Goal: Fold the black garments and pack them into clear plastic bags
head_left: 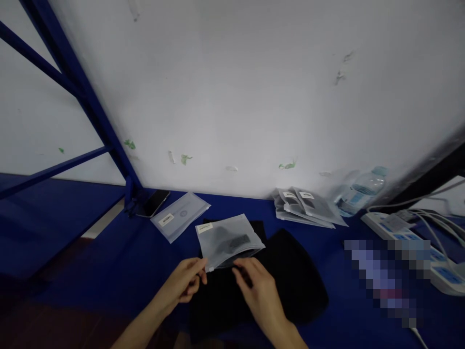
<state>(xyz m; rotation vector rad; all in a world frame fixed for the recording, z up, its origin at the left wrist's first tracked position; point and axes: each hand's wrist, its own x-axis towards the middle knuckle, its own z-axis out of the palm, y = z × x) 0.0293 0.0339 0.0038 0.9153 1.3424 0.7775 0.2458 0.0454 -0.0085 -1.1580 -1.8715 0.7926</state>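
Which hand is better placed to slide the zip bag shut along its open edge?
Probably the left hand: it pinches the bag at its slider corner. The right hand rests mid-edge.

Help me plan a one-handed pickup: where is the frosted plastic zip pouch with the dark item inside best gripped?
Probably by the near open edge of the frosted plastic zip pouch, coming from the person's side. It lies flat on black fabric, its mouth facing the left hand and right hand, leaving a thin lip to pinch.
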